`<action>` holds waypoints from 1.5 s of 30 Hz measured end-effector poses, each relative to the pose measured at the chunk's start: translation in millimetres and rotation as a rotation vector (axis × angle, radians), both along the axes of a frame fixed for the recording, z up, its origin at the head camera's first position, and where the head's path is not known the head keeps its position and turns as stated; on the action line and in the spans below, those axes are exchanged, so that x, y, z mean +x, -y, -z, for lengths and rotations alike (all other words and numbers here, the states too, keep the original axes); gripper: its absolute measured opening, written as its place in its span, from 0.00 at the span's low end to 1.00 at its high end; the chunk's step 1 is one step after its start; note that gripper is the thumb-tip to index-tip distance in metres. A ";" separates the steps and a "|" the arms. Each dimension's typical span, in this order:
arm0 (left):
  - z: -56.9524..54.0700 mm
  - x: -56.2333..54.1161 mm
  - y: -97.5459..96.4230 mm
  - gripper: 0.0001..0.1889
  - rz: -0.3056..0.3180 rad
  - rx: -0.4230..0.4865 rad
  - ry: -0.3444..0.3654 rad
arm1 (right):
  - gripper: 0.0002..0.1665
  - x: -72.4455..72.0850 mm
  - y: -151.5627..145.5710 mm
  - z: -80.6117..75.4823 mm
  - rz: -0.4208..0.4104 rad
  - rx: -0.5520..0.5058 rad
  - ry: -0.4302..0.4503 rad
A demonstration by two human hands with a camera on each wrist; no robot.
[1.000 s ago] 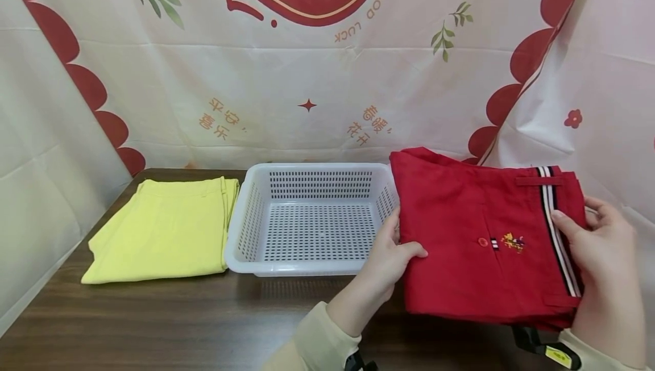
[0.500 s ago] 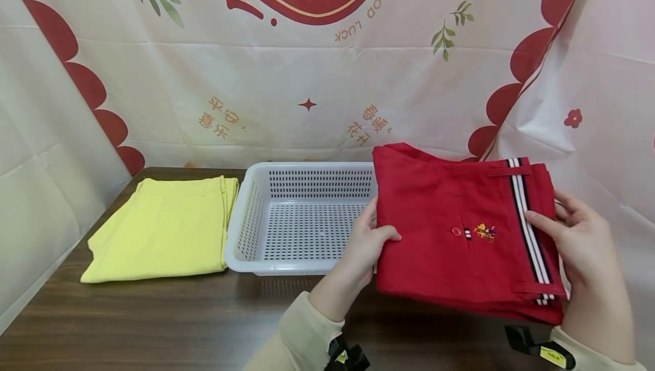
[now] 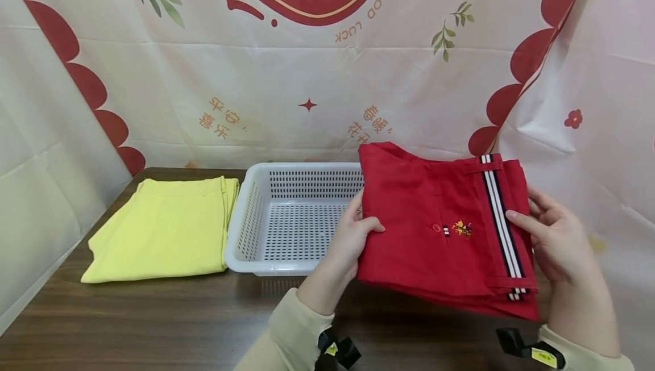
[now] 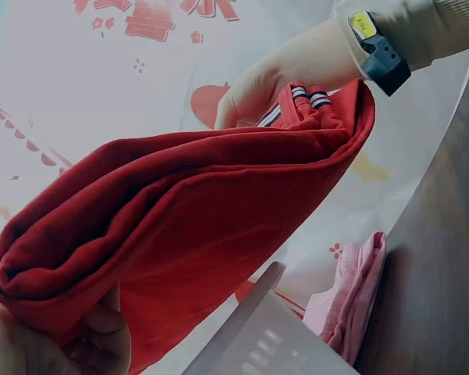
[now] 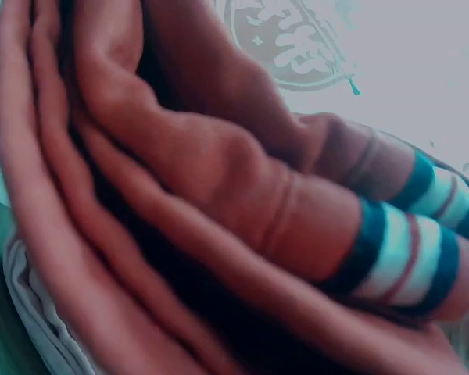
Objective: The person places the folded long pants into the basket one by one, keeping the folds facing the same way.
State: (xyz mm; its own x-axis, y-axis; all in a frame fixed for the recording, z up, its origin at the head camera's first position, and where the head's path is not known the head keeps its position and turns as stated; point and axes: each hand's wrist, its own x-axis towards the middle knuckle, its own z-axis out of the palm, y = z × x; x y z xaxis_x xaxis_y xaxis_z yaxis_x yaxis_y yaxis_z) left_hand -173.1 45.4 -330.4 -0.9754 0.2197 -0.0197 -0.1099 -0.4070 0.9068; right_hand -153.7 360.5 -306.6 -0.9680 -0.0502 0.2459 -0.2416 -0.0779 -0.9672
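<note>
Folded red trousers [image 3: 404,206] are held up in both hands, overlapping the right part of a white perforated plastic basket [image 3: 278,267] in the head view. Their waistband has a black-and-white stripe, and a button and small embroidery mark the pocket. My left hand [image 3: 341,246] grips the left edge, thumb on top and fingers underneath. At the waistband edge, my right hand [image 3: 560,243] pinches the cloth, its thumb on the stripe. The left wrist view shows the trousers [image 4: 227,211] edge-on, in several layers. Red layers and the striped band fill most of the right wrist view.
Folded yellow trousers [image 3: 164,232] lie on the dark wooden table [image 3: 169,325], left of the basket. A folded pink garment [image 4: 348,301] appears beyond the basket in the left wrist view. A printed cloth backdrop [image 3: 286,75] hangs behind the table.
Both hands have carried the red trousers to the left, so they cover more of the basket's right side. The basket and yellow trousers have stayed in place.
</note>
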 end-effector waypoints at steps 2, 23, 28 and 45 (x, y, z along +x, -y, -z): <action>-1.0 -1.0 3.2 0.36 -0.004 0.005 -0.005 | 0.37 0.3 1.9 -0.4 -0.044 -0.015 -0.006; -4.5 -11.8 34.3 0.35 -0.032 0.031 -0.011 | 0.53 -8.9 40.5 4.9 -0.284 -0.047 -0.040; -4.9 -13.9 38.8 0.35 -0.031 0.018 -0.012 | 0.50 -11.0 44.1 6.9 -0.231 -0.076 -0.037; -12.9 -16.7 65.8 0.35 -0.025 -0.020 -0.021 | 0.43 -18.8 62.4 -1.7 -0.173 -0.217 0.020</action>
